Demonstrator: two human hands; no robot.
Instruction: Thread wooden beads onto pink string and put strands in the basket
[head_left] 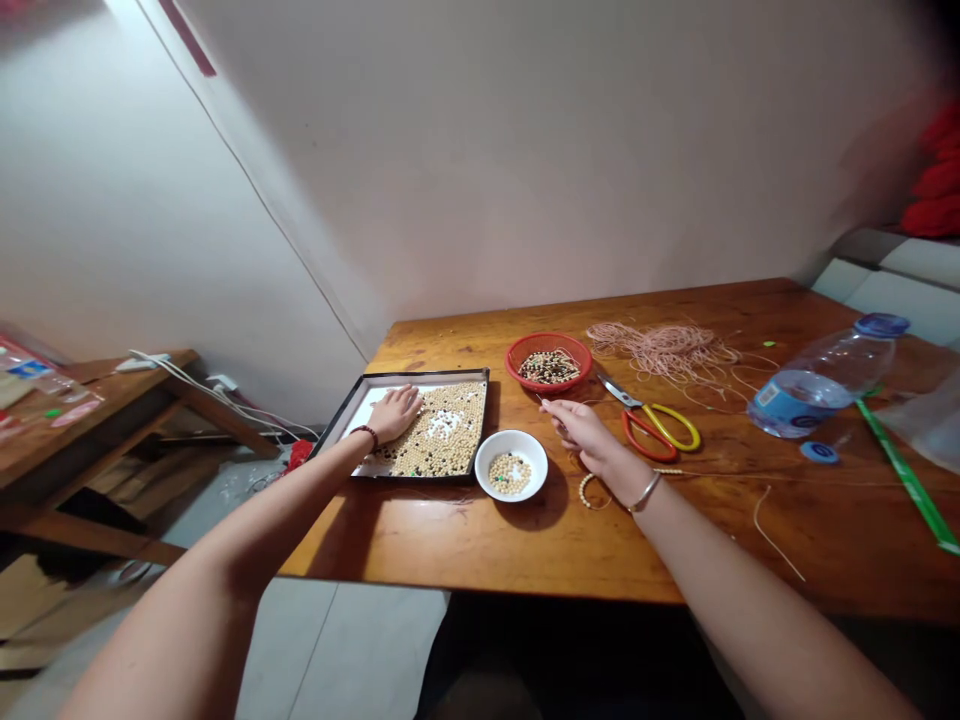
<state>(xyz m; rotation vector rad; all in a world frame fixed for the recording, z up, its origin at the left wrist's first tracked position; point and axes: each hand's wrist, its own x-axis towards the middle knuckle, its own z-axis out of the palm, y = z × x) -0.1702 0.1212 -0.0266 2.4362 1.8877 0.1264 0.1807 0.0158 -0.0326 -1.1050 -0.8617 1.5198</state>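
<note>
Forearms [262, 530] stretch out: left hand [394, 413] lies open on the beads [446, 450] in the tray [420, 378], right fingers [553, 408] pinch what seems a needle [541, 399].

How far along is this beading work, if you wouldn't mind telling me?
Done so far: a short strand of pale beads lies on the table near the right hand. In hand: the right fingertips pinch a fine thread or needle, too thin to tell which, while the left hand rests on beads in the black tray. Left: the tray is well filled, with more beads in the white bowl and red basket.
</note>
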